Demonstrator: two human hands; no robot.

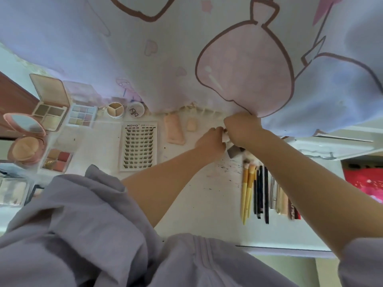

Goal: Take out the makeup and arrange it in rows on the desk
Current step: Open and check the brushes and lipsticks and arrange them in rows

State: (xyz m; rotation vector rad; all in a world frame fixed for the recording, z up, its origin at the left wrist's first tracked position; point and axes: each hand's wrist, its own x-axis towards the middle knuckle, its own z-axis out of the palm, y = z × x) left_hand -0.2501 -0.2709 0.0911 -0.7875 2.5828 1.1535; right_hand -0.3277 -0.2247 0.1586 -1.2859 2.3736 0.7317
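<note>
Risk sits at the meeting of the hands: the left hand (pixel 210 139) and right hand (pixel 242 129) both pinch one small pale item (pixel 224 136) above the tabletop (pixel 199 195), too hidden to name or to read its axis, and a slip would drop it. Toward five o'clock, the right forearm crosses the row of brushes and pencils (pixel 259 189), long axes running twelve to six, bristles at twelve, and could scatter them.

Both hands meet over the desk (pixel 196 195): the left hand (pixel 211 139) and right hand (pixel 241 129) pinch a small pale item, perhaps a sponge. Brushes (pixel 247 189) lie nearby; a lash tray (pixel 138 146) sits left.
</note>
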